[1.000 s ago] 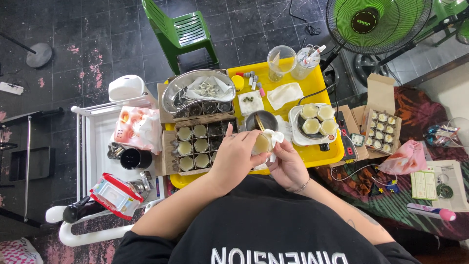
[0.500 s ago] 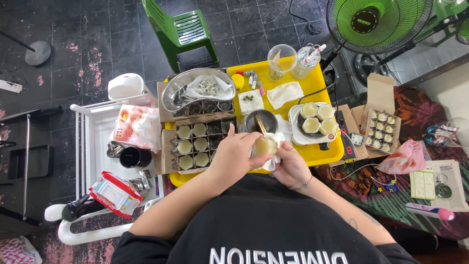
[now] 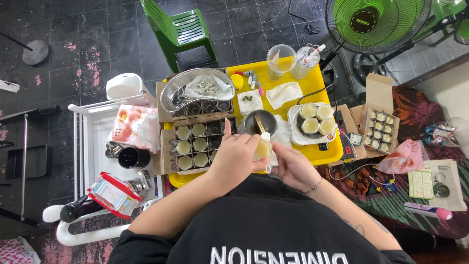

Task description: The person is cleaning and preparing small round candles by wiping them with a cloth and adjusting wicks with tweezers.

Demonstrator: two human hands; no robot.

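Both my hands meet close to my chest over the near edge of the yellow table (image 3: 320,80). My left hand (image 3: 234,159) is curled closed around a small cup of pale yellow stuff (image 3: 262,149), index finger sticking up. My right hand (image 3: 292,168) cups the same cup from below with white tissue (image 3: 271,159) under it, fingers half closed; how firm the grip is, I cannot tell. So the cup sits between both hands, right in front of me.

Just past my left hand: a cardboard tray (image 3: 168,152) of small cups, most cells showing pale filled cups, some dark ones near my hand, looks mostly loaded. Just past the held cup: a dark bowl (image 3: 261,123) with a stick in it. Beyond my right hand: a white dish (image 3: 312,126) with four larger pale cups, looks filled.

Further right of my right hand: an open carton (image 3: 380,128) of small jars. Further out: a metal bowl (image 3: 198,90) with paper, a square tissue, two clear cups. Farthest: a green chair (image 3: 181,29) and a green fan (image 3: 376,22).

Judgement: well along, one cup in hand, a few cells left.
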